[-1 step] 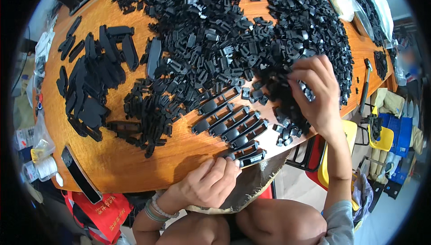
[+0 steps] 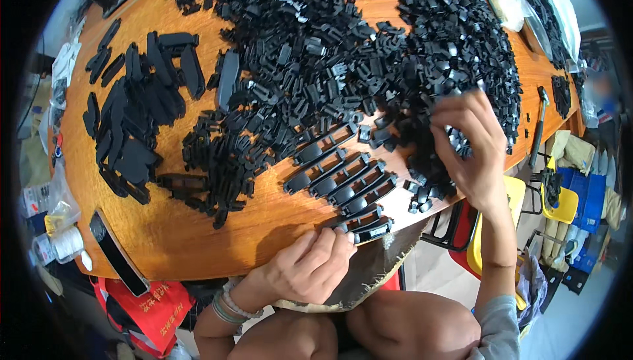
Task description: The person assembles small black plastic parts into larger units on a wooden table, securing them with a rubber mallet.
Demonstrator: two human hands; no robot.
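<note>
Head view: the left hand (image 2: 313, 264) pinched a slim black plastic frame (image 2: 374, 231), lower centre. The right hand (image 2: 476, 152) blurred, its grip unclear.

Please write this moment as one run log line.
left hand: holding black frame at edge of table | right hand: by small black parts, grip unclear | nearby: row of frames
</note>
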